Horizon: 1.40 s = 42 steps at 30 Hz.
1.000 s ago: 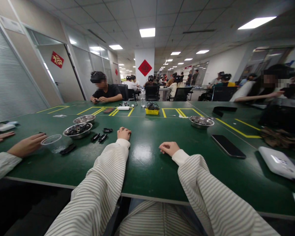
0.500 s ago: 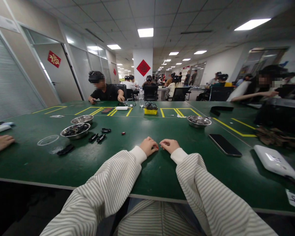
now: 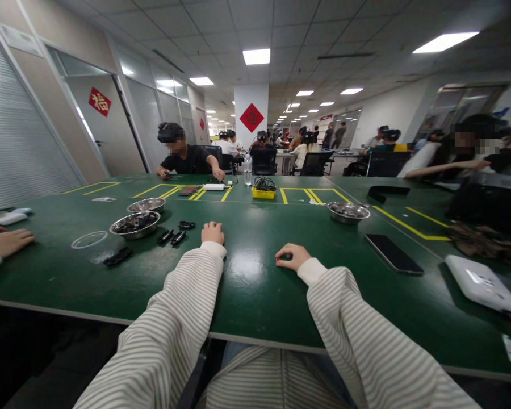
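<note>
My right hand (image 3: 296,257) rests low over the green table (image 3: 247,307), thumb and forefinger pinched on a small red piece (image 3: 277,259) at their tips. Farther forward and to the left, my left hand (image 3: 213,232) lies on the table with its fingers curled down. It covers the spot where a small red-and-black part lay, and anything beneath its fingertips is hidden. Left of that hand are several black clip-like parts (image 3: 177,238). Beyond them stand a steel bowl (image 3: 136,232) filled with black parts and a second steel bowl (image 3: 147,205) behind it.
A clear plastic lid (image 3: 89,240) and a black piece (image 3: 118,257) lie at left, near a co-worker's hand (image 3: 15,243). To the right are a steel bowl of small parts (image 3: 348,212), a phone (image 3: 394,254) and a white device (image 3: 483,284). A yellow tray (image 3: 263,193) holds cables.
My left hand has moved away from my right hand, forward and left, onto the small red-and-black part. The right hand stays in place, its red piece now visible.
</note>
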### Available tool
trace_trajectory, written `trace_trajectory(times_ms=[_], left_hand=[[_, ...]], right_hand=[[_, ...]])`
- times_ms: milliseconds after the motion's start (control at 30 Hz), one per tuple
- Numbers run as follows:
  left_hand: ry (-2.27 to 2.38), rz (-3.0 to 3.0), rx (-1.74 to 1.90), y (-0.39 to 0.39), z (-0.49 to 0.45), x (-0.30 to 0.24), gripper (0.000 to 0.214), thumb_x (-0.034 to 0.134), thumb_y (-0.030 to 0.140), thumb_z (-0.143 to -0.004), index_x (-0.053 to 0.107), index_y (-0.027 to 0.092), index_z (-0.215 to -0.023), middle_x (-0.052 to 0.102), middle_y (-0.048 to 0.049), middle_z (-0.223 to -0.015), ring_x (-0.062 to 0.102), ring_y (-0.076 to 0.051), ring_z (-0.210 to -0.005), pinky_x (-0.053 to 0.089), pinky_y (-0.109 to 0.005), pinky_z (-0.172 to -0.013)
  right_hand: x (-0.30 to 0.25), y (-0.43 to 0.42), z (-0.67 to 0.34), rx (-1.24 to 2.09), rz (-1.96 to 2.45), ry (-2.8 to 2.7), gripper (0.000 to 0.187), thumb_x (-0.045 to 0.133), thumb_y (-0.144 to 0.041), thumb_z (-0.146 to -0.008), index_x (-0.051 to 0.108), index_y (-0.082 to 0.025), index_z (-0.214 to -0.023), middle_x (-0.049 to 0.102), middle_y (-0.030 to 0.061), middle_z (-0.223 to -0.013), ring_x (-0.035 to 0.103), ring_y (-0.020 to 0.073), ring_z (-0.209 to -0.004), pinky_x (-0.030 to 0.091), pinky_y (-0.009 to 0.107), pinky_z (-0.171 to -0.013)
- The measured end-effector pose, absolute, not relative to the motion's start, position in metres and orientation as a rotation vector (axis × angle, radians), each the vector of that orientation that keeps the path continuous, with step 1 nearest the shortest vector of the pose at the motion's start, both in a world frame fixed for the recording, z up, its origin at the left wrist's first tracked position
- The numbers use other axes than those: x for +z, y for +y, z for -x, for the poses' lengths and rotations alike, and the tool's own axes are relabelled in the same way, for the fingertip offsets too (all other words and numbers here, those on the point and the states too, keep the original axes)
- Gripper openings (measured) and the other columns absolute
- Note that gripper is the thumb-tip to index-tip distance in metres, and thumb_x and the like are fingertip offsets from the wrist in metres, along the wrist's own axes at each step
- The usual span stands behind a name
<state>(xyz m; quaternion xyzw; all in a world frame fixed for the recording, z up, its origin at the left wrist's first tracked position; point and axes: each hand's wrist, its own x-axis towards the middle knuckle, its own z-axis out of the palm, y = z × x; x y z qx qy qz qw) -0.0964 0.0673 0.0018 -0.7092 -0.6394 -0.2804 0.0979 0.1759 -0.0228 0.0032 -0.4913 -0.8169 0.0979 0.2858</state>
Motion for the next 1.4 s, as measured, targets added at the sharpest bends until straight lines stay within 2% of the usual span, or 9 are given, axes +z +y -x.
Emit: trace_trajectory(times_ms=[300, 400, 533, 633, 767, 1000, 1167, 1333, 1400], left_hand=[[-1.94, 2.329, -0.818, 0.074, 0.081, -0.004, 0.017, 0.045, 0.01, -0.067, 0.059, 0.018, -0.074, 0.05, -0.0051, -0.08, 0.047, -0.014, -0.073, 0.038, -0.027, -0.07], [-1.857, 2.462, -0.794, 0.069, 0.073, -0.002, 0.019, 0.047, 0.011, -0.066, 0.059, 0.02, -0.079, 0.054, -0.003, -0.073, 0.049, -0.013, -0.069, 0.039, -0.026, -0.069], [-1.6, 2.636, -0.887, 0.055, 0.059, 0.003, 0.032, 0.049, 0.01, -0.064, 0.052, 0.019, -0.094, 0.058, -0.001, -0.076, 0.049, -0.013, -0.071, 0.039, -0.026, -0.071], [-1.409, 2.737, -0.948, 0.042, 0.045, 0.006, 0.031, 0.049, 0.011, -0.064, 0.052, 0.017, -0.093, 0.058, -0.0006, -0.077, 0.048, -0.013, -0.075, 0.039, -0.025, -0.072], [-1.261, 2.866, -0.966, 0.026, 0.026, 0.006, 0.028, 0.048, 0.011, -0.064, 0.052, 0.016, -0.091, 0.057, -0.0004, -0.078, 0.049, -0.011, -0.073, 0.04, -0.023, -0.07], [-1.123, 3.029, -0.86, 0.009, 0.007, 0.001, 0.025, 0.05, 0.016, -0.065, 0.052, 0.018, -0.091, 0.057, 0.0006, -0.077, 0.05, -0.009, -0.068, 0.04, -0.022, -0.067], [-1.147, 2.985, -0.84, 0.01, 0.006, 0.001, 0.027, 0.054, 0.023, -0.064, 0.053, 0.016, -0.09, 0.056, -0.0012, -0.077, 0.049, -0.012, -0.071, 0.039, -0.024, -0.068], [-1.166, 2.953, -0.78, 0.012, 0.008, 0.002, 0.019, 0.054, 0.031, -0.065, 0.059, 0.017, -0.076, 0.055, -0.0022, -0.071, 0.047, -0.012, -0.068, 0.038, -0.024, -0.065], [-1.12, 2.956, -0.813, 0.011, 0.007, 0.003, 0.017, 0.053, 0.031, -0.066, 0.059, 0.018, -0.074, 0.054, -0.0016, -0.071, 0.047, -0.012, -0.068, 0.038, -0.024, -0.065]], right_hand=[[0.005, -0.025, -0.174, 0.305, 1.337, -2.078, 0.015, 0.052, -0.024, -0.058, 0.062, -0.018, -0.069, 0.057, -0.0005, -0.058, 0.05, 0.0096, -0.054, 0.04, 0.021, -0.056], [0.007, -0.027, -0.173, 0.308, 1.345, -2.073, 0.018, 0.048, -0.021, -0.06, 0.062, -0.018, -0.071, 0.058, 0.0001, -0.06, 0.05, 0.0094, -0.054, 0.04, 0.021, -0.057], [0.007, -0.027, -0.172, 0.252, 1.329, -2.11, 0.022, 0.043, -0.019, -0.063, 0.06, -0.017, -0.076, 0.058, 0.0009, -0.063, 0.049, 0.0088, -0.052, 0.04, 0.02, -0.055], [0.004, -0.026, -0.173, 0.254, 1.324, -2.11, 0.023, 0.045, -0.018, -0.062, 0.056, -0.016, -0.082, 0.056, -0.0005, -0.059, 0.047, 0.0071, -0.047, 0.04, 0.019, -0.051], [0.002, -0.024, -0.174, 0.2, 1.303, -2.16, 0.015, 0.048, -0.017, -0.059, 0.056, -0.015, -0.072, 0.053, -0.0012, -0.055, 0.044, 0.0062, -0.044, 0.039, 0.018, -0.047], [0.004, -0.024, -0.172, 0.05, 1.197, -2.284, 0.012, 0.05, -0.014, -0.06, 0.06, -0.017, -0.066, 0.056, 0.0017, -0.065, 0.044, 0.0059, -0.046, 0.039, 0.019, -0.051], [0.001, -0.022, -0.174, 0.078, 1.278, -2.234, 0.022, 0.055, -0.017, -0.059, 0.059, -0.017, -0.081, 0.058, 0.0013, -0.063, 0.047, 0.0095, -0.053, 0.04, 0.022, -0.054], [0.001, -0.021, -0.175, 0.013, 1.289, -2.221, 0.011, 0.057, -0.026, -0.059, 0.062, -0.018, -0.065, 0.059, 0.0029, -0.065, 0.05, 0.0124, -0.061, 0.041, 0.025, -0.059], [0.002, -0.022, -0.174, 0.061, 1.266, -2.208, 0.011, 0.057, -0.026, -0.06, 0.062, -0.018, -0.066, 0.059, 0.0028, -0.065, 0.051, 0.0122, -0.061, 0.041, 0.024, -0.058]])
